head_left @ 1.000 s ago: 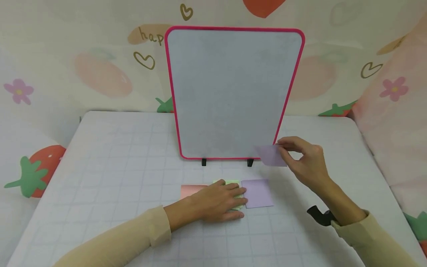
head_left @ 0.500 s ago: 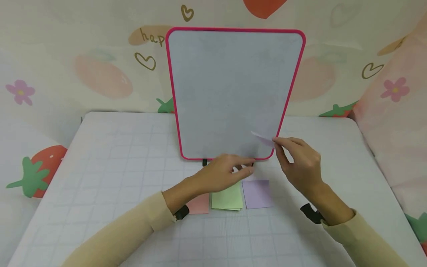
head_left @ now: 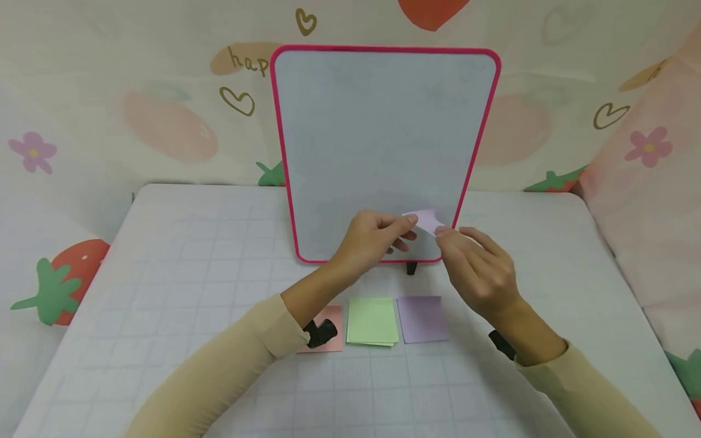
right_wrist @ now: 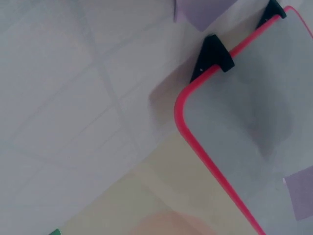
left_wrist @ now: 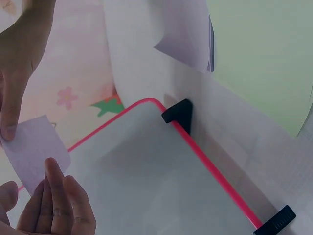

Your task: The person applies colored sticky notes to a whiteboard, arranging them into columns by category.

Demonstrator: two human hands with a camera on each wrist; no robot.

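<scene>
A lilac sticky note (head_left: 427, 220) is up in front of the lower right of a pink-framed whiteboard (head_left: 383, 134). My right hand (head_left: 479, 274) pinches its right end between thumb and fingers. The fingertips of my left hand (head_left: 372, 237) reach the note's left corner; in the left wrist view the thumb (left_wrist: 7, 196) stands a little off the fingers, and I cannot tell whether it pinches the note. On the table below lie a pink sticky pad (head_left: 328, 313), a green pad (head_left: 372, 321) and a purple pad (head_left: 423, 319). My left wrist partly hides the pink one.
Two black feet hold up the whiteboard, the right foot (head_left: 411, 268) showing below its frame. A grid-patterned white cloth (head_left: 181, 286) covers the table. Behind it hangs a printed curtain (head_left: 137, 67). Dark camera mounts (head_left: 322, 333) stick out from my wrists.
My left hand has lifted off the green pad and risen to the lilac note. My right hand has shifted left and up a little, and the note now faces upward between both hands.
</scene>
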